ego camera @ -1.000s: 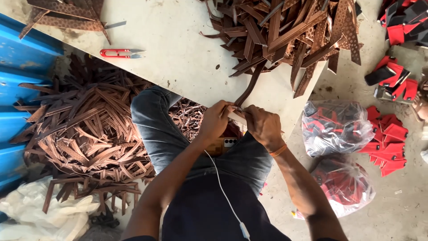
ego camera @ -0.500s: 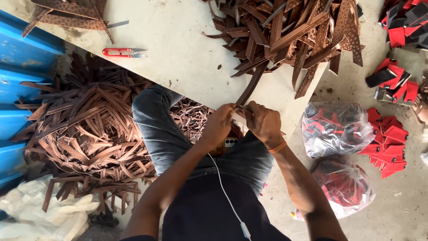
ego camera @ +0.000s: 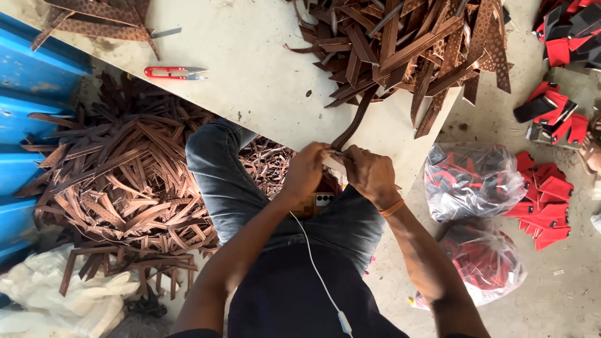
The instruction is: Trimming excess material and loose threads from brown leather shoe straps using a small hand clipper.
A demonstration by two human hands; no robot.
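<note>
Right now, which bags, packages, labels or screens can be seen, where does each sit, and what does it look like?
Upper clear plastic bag: on the floor right of the table, rounded, crinkled, holding red and black pieces.
Lower clear plastic bag: on the floor just below the first, bulging, red pieces inside.
White bags: bottom left by the brown strip heap, crumpled, soft.
Phone: on the lap below the hands, mostly hidden, no screen visible.

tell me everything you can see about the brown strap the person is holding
The brown strap is a long, narrow, flat strip, dark brown and leather-like. It runs on a slant from the pile of brown strips on the pale table down to the table's edge. Its lower end is pinched between the left hand and the right hand, which meet over the person's lap. Its upper end lies among the pile. The fingers hide its lower tip.
</note>
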